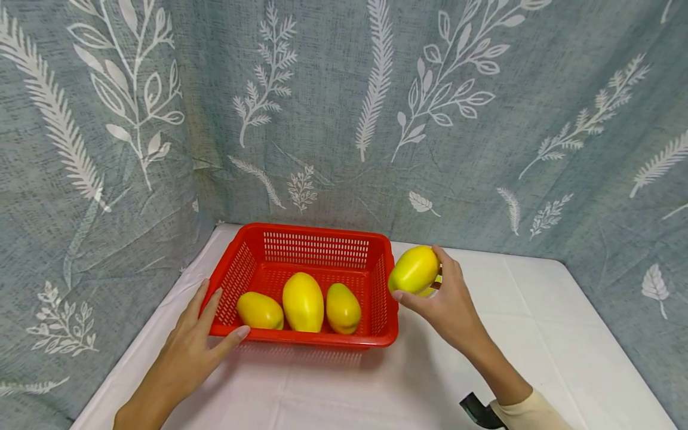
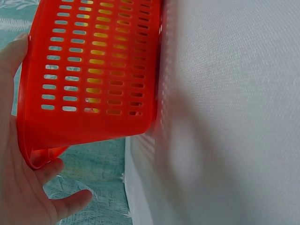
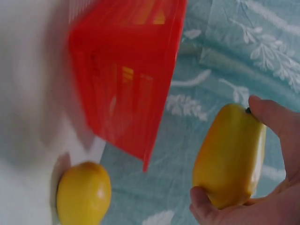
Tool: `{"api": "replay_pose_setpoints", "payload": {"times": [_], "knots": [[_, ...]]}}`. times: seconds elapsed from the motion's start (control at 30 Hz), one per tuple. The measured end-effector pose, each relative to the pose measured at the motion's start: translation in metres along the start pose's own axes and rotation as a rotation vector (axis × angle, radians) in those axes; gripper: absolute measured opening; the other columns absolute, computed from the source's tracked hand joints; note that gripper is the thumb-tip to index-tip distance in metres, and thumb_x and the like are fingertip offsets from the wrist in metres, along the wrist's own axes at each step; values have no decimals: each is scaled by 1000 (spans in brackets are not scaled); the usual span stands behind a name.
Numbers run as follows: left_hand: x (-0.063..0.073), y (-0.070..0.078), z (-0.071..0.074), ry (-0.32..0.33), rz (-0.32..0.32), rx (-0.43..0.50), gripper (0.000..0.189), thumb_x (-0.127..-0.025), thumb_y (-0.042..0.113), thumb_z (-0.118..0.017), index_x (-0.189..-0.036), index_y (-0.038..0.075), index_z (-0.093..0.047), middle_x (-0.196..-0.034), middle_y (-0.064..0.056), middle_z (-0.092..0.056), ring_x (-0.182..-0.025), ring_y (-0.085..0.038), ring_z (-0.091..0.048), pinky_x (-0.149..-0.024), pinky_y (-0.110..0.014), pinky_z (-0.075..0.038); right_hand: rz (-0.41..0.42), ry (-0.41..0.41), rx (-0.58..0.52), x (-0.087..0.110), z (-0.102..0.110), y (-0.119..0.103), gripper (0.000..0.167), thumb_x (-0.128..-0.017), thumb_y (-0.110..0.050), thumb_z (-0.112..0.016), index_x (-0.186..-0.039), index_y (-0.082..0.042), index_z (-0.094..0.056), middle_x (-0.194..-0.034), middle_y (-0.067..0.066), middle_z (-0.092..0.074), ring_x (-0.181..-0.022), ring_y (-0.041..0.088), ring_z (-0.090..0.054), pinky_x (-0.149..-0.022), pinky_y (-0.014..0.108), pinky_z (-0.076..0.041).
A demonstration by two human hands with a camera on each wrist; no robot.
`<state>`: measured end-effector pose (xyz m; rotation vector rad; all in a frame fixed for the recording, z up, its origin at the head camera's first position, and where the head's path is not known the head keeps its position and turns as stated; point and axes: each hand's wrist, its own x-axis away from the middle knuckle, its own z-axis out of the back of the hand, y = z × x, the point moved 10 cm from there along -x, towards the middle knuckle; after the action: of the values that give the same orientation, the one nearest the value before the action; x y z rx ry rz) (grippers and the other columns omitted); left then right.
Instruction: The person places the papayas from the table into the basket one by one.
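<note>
My right hand (image 1: pixel 448 307) holds a yellow mango (image 1: pixel 414 270) in the air just beside the right rim of the red basket (image 1: pixel 322 234). In the right wrist view, thumb and fingers grip this mango (image 3: pixel 229 157) at its two ends. Inside the basket, along its near side, lie three more: a left mango (image 1: pixel 260 310), a larger middle mango (image 1: pixel 303 303) and a greenish-yellow right mango (image 1: pixel 343 309). My left hand (image 1: pixel 188 349) rests on the basket's near left corner with spread fingers, the thumb over the front rim.
Another mango (image 3: pixel 84 194) lies on the white-covered table (image 1: pixel 510 310) to the right of the basket, mostly hidden by the right hand in the head view. A blue-green curtain (image 1: pixel 333 119) with white leaf prints hangs behind and at both sides.
</note>
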<state>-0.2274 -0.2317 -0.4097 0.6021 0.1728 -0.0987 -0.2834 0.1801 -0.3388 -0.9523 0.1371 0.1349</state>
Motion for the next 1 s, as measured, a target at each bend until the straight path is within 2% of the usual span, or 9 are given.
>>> {"api": "replay_pose_setpoints", "payload": {"times": [0.13,0.3,0.43,0.57,0.83,1.0], "knots": [[0,0,1,5,-6,4,101,-97,56,-71,-165,-6,-26,-178,-20,-4,-151,-59,-25,-108,-86,-27,-6,-47,-24,1,-18,-6,112,-82,-41,-91,-165,-5,-24,-161,19,-34,-130,33,-55,-109,52,-53],[0,0,1,3,-3,-2,102,-97,56,-70,-165,-6,-26,-177,-21,-4,-151,-59,-25,-108,-85,-27,20,-96,-42,2,-40,-13,112,-80,-41,-92,-164,-7,-27,-156,15,-38,-132,29,-51,-110,48,-53],[0,-1,0,1,1,-12,102,-97,57,-70,-164,-6,-26,-177,-22,-5,-151,-59,-26,-108,-86,-28,40,-144,-59,3,-57,-19,114,-79,-42,-93,-165,-5,-27,-154,14,-41,-128,27,-53,-110,51,-53],[0,0,1,7,-2,-17,101,-97,57,-70,-164,-7,-28,-177,-22,-5,-150,-59,-27,-107,-86,-28,41,-181,-24,5,-70,-22,115,-78,-42,-93,-165,-4,-28,-155,14,-43,-128,27,-54,-110,53,-52],[1,0,1,14,-11,-5,102,-97,56,-71,-164,-7,-27,-177,-22,-5,-151,-59,-25,-109,-84,-28,58,-233,87,5,-89,-26,112,-77,-36,-94,-164,-2,-32,-157,17,-45,-142,33,-47,-120,57,-42],[1,0,1,13,-8,-2,101,-97,55,-71,-164,-7,-27,-177,-21,-4,-151,-59,-25,-109,-84,-28,60,-261,110,4,-98,-29,110,-78,-37,-94,-163,-2,-34,-156,17,-46,-138,32,-48,-116,55,-45]]}}
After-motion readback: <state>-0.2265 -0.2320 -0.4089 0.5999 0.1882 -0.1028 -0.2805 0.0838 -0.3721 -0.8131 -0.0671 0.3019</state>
